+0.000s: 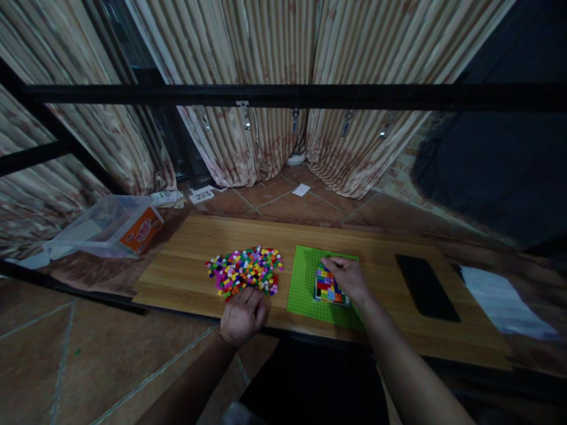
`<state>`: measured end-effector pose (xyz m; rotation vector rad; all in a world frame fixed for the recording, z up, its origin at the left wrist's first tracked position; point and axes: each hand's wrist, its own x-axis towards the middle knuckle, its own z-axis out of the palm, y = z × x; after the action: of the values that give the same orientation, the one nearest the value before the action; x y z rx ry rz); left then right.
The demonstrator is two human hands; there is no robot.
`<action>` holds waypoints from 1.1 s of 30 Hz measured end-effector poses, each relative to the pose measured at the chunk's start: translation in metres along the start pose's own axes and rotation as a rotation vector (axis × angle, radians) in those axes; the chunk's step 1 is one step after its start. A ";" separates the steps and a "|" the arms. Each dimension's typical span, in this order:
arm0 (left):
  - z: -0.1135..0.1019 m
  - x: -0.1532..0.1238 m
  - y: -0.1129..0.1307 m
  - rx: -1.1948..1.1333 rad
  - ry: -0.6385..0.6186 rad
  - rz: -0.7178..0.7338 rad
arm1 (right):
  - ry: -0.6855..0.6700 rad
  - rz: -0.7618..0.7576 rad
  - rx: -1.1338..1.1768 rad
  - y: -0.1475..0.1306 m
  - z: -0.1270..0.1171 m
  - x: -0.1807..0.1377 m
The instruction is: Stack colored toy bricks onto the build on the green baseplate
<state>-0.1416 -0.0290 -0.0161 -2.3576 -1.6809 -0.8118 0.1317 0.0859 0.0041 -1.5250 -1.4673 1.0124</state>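
"Two hands over one table (381, 248), and how many bricks?"

"One heap of bricks (245, 268), too many to count, left of one green board (301, 283). The left hand (243, 314) curls at the heap's near edge; I can't tell whether it holds any."

"And the right hand (348, 275)?"

"Thumb and fingers drawn narrow over one brick build (328, 289) sitting on the board. Whatever they pinch is hidden from me."

"What else is around?"

"One flat black slab (427, 287) towards the table's right end, one bin (110, 227) past its left. One black bar (283, 95) crosses in front of the curtains (266, 47), five clips hanging below."

"Materials?"

"Wood-grain tabletop, studded board, small square-edged bricks, clear plastic bin, pleated cloth curtains."
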 end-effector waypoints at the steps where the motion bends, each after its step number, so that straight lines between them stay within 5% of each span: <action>1: 0.000 0.000 0.000 0.000 -0.005 -0.002 | -0.002 -0.007 -0.004 0.000 0.000 0.000; 14: 0.000 -0.002 0.001 0.015 -0.017 -0.017 | 0.053 -0.089 -0.104 -0.004 0.000 -0.007; 20: 0.000 -0.003 0.001 0.036 -0.007 -0.019 | 0.264 -0.480 -0.314 -0.031 0.007 -0.024; 25: 0.000 -0.003 0.003 0.035 0.009 -0.004 | 0.078 -0.654 -0.386 -0.059 0.045 -0.041; 33: 0.003 -0.004 0.003 0.042 0.007 0.002 | -0.162 -0.506 -0.563 -0.062 0.107 -0.038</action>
<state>-0.1390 -0.0323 -0.0205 -2.3257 -1.6763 -0.7758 0.0087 0.0506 0.0216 -1.3299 -2.2409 0.4415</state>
